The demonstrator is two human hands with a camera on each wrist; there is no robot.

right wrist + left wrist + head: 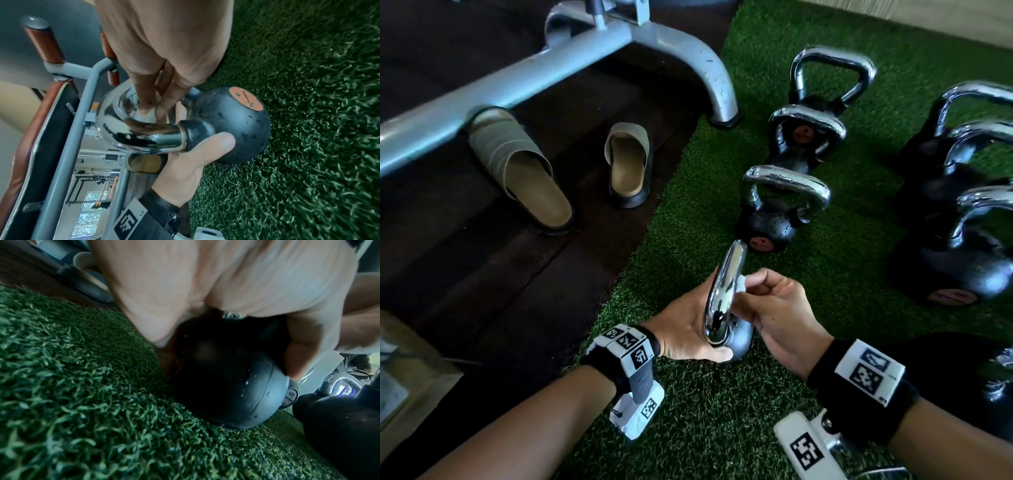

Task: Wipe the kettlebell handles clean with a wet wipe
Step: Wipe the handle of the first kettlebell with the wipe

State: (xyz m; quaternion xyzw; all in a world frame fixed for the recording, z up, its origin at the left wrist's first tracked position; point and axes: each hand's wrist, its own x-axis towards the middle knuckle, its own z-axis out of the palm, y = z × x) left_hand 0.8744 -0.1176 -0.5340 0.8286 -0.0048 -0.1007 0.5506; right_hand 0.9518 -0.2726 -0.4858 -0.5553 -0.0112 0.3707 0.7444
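Kettlebell [736, 337] in hand is a small black one, tilted on the green turf [705, 428] close to the person. Its body is cupped by the left hand [685, 329], thumb curled against the ball. A white wet wipe [741, 284] is pinched in the right hand [774, 308], whose fingers are curled through the chrome handle [724, 291] and pressed to its inner side. Beyond, 3 more kettlebells [780, 205] are lined up on the turf, with larger ones [962, 240] to the right. 2 slippers [628, 164] are seen on the dark floor beside a grey bench frame [571, 58].
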